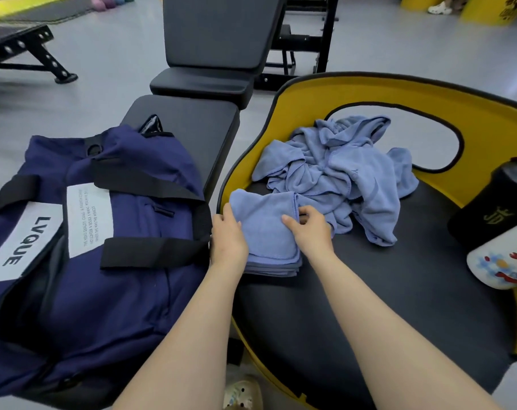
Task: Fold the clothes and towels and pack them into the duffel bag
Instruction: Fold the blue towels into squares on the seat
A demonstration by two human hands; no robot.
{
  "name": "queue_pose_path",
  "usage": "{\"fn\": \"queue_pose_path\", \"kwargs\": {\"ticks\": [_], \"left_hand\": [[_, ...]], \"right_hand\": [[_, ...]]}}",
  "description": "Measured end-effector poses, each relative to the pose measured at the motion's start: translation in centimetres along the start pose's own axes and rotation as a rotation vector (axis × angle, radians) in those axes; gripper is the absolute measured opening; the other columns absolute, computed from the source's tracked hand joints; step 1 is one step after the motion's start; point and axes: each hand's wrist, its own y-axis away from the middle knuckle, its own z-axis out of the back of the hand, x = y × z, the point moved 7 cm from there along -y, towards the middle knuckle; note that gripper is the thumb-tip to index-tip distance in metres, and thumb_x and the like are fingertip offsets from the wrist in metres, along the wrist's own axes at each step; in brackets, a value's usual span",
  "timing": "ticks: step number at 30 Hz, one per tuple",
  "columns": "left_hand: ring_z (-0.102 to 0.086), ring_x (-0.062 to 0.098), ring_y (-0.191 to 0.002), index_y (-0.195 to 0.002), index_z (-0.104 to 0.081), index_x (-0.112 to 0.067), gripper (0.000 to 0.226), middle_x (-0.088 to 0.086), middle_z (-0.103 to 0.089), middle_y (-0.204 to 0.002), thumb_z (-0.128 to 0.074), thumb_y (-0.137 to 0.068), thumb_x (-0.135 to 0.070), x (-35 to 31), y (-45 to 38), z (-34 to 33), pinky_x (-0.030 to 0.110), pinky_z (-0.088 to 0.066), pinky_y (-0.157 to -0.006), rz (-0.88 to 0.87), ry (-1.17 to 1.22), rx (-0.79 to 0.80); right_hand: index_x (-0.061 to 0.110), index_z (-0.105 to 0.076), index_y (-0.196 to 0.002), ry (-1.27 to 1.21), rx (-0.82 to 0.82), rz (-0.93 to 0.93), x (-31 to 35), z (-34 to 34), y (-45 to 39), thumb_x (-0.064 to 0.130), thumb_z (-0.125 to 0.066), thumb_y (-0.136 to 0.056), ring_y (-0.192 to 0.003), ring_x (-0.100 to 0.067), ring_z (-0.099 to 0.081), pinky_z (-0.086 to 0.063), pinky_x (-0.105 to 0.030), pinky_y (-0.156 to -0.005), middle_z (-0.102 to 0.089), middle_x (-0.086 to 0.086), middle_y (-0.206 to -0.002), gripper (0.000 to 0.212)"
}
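Towel (266, 229) being squared beside the duffel bag (109, 232).
Left hand (227, 235) lying flat along its bag-side edge, steadying it; right hand (307, 229) pinching its far fold, aligning layers.

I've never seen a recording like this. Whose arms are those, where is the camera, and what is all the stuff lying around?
There is no machine here: a person wears a wide-angle camera on the head, so the single picture looks forward and down along their own bare arms. The left hand rests on the left edge of a folded blue towel, and the right hand pinches its right edge; that grip looks like the finishing of a fold. The towel lies on a black padded seat with a yellow rim. Behind it sits a crumpled heap of blue cloth, not yet folded. On the person's left a navy duffel bag lies on a black gym bench. At the far right stand a black container and a white patterned one.
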Motion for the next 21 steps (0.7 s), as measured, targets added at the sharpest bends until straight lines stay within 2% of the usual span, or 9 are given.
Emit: {"fn": "queue_pose_path", "kwargs": {"ticks": [4,5,6,7,9,11,12,14,21], "left_hand": [[-0.049,0.026,-0.102,-0.133,-0.039,-0.025,0.034,0.006,-0.046,-0.13,-0.029,-0.102,-0.034,-0.7,0.0,0.0,0.034,-0.037,-0.082,-0.096,-0.099,-0.029],[-0.047,0.025,-0.106,-0.137,-0.037,-0.028,0.036,0.004,-0.044,-0.135,-0.029,-0.102,-0.035,-1.0,0.2,0.0,0.034,-0.038,-0.085,-0.114,-0.116,-0.012],[-0.043,0.025,-0.119,-0.143,-0.031,-0.026,0.041,0.004,-0.035,-0.145,-0.032,-0.102,-0.028,-1.5,0.4,-0.2,0.035,-0.038,-0.092,-0.149,-0.128,0.035],[-0.03,0.026,-0.135,-0.149,-0.02,-0.022,0.05,0.005,-0.019,-0.155,-0.034,-0.101,-0.016,-2.0,0.8,-0.5,0.037,-0.035,-0.101,-0.201,-0.219,0.075],[0.001,0.021,-0.147,-0.152,-0.005,-0.014,0.057,0.003,0.005,-0.16,-0.03,-0.101,-0.009,-2.5,1.4,-0.7,0.035,-0.02,-0.114,-0.302,-0.404,0.055],[0.009,0.019,-0.147,-0.152,-0.001,-0.013,0.053,0.004,0.008,-0.16,-0.021,-0.104,-0.024,-2.3,1.7,-1.5,0.034,-0.004,-0.117,-0.366,-0.516,0.042],[0.01,0.018,-0.147,-0.152,0.0,-0.013,0.053,0.004,0.008,-0.16,-0.016,-0.104,-0.029,-2.1,1.9,-1.9,0.034,0.0,-0.118,-0.371,-0.554,0.06],[0.009,0.017,-0.147,-0.152,0.001,-0.013,0.054,0.003,0.007,-0.16,-0.013,-0.104,-0.033,-1.5,1.9,-2.5,0.034,0.0,-0.118,-0.366,-0.591,0.091],[0.009,0.016,-0.147,-0.152,0.0,-0.015,0.054,0.001,0.007,-0.16,-0.013,-0.103,-0.034,-1.1,1.8,-2.6,0.036,-0.002,-0.118,-0.338,-0.572,0.123]], "right_hand": [[0.009,-0.053,-0.118,0.059,0.024,-0.013,-0.3,-0.6,0.2,0.027,-0.062,-0.092,-0.093,-0.017,-0.053,-0.04,-0.027,-0.074,-0.056,0.0,-0.098,0.033],[0.009,-0.051,-0.12,0.08,0.003,0.008,-0.1,-0.6,0.2,0.027,-0.062,-0.092,-0.101,-0.019,-0.054,-0.041,-0.028,-0.076,-0.056,-0.001,-0.105,0.035],[0.01,-0.049,-0.124,0.138,-0.045,0.064,0.2,-0.3,0.4,0.028,-0.061,-0.092,-0.11,-0.02,-0.052,-0.042,-0.028,-0.082,-0.054,-0.003,-0.115,0.039],[0.01,-0.046,-0.13,0.242,-0.1,0.159,0.9,0.1,0.7,0.028,-0.059,-0.093,-0.119,-0.02,-0.047,-0.041,-0.029,-0.089,-0.05,-0.004,-0.127,0.044],[0.01,-0.033,-0.145,0.523,-0.094,0.396,2.1,-0.5,1.4,0.031,-0.05,-0.097,-0.138,-0.019,-0.03,-0.029,-0.031,-0.109,-0.033,-0.004,-0.15,0.054],[0.015,-0.01,-0.153,0.778,0.04,0.544,2.0,-2.2,1.9,0.036,-0.037,-0.102,-0.148,-0.018,-0.003,-0.004,-0.032,-0.119,-0.005,0.0,-0.161,0.061],[0.019,-0.002,-0.153,0.854,0.085,0.556,1.5,-2.7,1.9,0.038,-0.031,-0.103,-0.148,-0.017,0.006,0.005,-0.032,-0.118,0.005,0.003,-0.161,0.061],[0.022,0.003,-0.153,0.929,0.114,0.511,0.3,-3.1,1.6,0.042,-0.023,-0.103,-0.147,-0.017,0.013,0.009,-0.033,-0.117,0.012,0.005,-0.16,0.059],[0.026,0.006,-0.152,0.874,0.13,0.373,-1.1,-2.6,1.2,0.046,-0.02,-0.102,-0.148,-0.013,0.009,0.003,-0.038,-0.119,0.012,0.009,-0.159,0.06]]}}
